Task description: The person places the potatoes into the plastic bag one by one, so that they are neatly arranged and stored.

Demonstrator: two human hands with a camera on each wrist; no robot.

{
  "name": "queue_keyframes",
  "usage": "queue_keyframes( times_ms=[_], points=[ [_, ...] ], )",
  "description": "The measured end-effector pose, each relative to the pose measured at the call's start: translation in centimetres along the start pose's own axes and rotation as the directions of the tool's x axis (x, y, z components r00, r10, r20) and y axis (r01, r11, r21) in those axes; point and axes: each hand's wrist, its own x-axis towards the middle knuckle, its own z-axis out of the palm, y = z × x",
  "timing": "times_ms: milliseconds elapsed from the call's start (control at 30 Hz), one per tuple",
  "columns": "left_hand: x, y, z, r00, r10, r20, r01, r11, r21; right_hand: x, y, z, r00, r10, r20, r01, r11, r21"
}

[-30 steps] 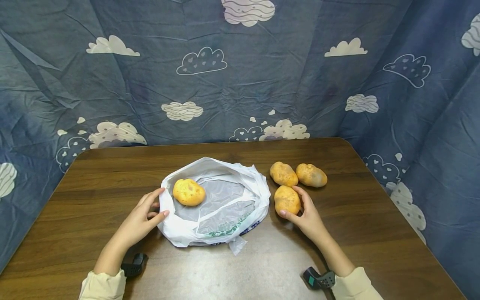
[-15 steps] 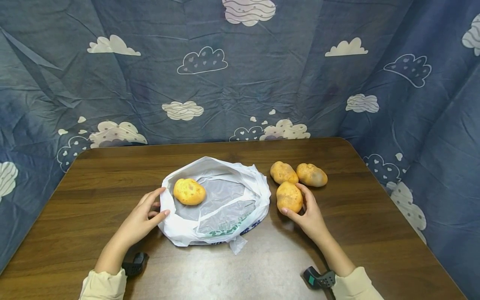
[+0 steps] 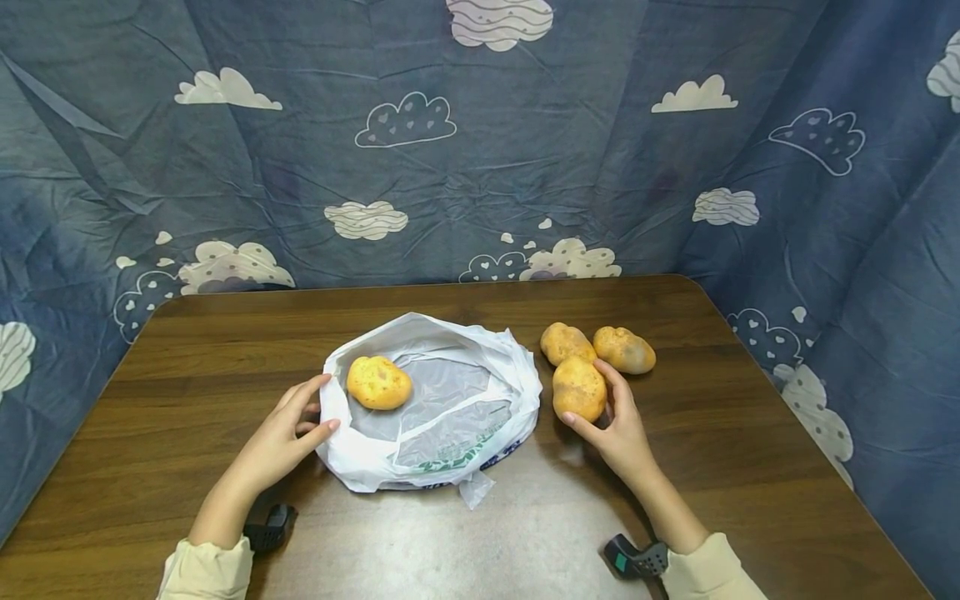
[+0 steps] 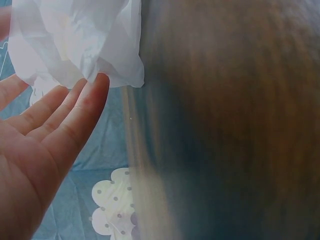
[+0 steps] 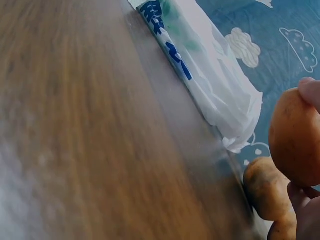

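Note:
My right hand (image 3: pixel 618 433) grips a yellow-brown potato (image 3: pixel 579 390) between thumb and fingers. In the right wrist view this potato (image 5: pixel 296 137) appears raised above the others. Two more potatoes, one at the left (image 3: pixel 566 343) and one at the right (image 3: pixel 623 350), lie just behind it. A white plastic bag (image 3: pixel 341 454) lies with its mouth spread wide, and one potato (image 3: pixel 378 383) rests inside at the left. My left hand (image 3: pixel 281 437) touches the bag's left side with extended fingertips. The left wrist view shows those fingers (image 4: pixel 75 117) nearly straight against the white plastic (image 4: pixel 100 40).
Everything stands on a brown wooden table (image 3: pixel 465 554). A blue curtain (image 3: pixel 420 183) with white clouds hangs behind and to the right. Dark camera straps sit on the left wrist (image 3: pixel 270 529) and the right wrist (image 3: pixel 636 557).
The right hand has lifted its potato and shifted it slightly away and to the right. The left hand and the bag have stayed in place.

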Motion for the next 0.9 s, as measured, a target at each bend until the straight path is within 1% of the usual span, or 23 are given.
queue_keyframes(
  times_ms=[200, 400, 733, 900],
  points=[
    [-0.1, 0.0, 0.0, 1.0, 0.008, -0.007, -0.008, 1.0, -0.006, 0.1, -0.5, 0.4, 0.999, -0.038, -0.013, 0.038, 0.999, -0.003],
    [-0.1, 0.2, 0.0, 1.0, 0.007, 0.0, -0.007, 1.0, -0.021, 0.5, -1.0, 1.0, 0.997, -0.072, -0.02, 0.072, 0.997, 0.022],
    [0.0, -0.1, 0.1, 1.0, 0.005, -0.003, -0.006, 1.0, -0.025, 1.5, -2.0, 3.0, 0.983, -0.182, 0.031, 0.18, 0.982, 0.06],
    [0.0, 0.0, 0.0, 1.0, 0.017, -0.003, -0.017, 0.999, -0.027, 1.9, -2.2, 4.0, 0.976, -0.21, 0.054, 0.207, 0.976, 0.06]
  ],
)
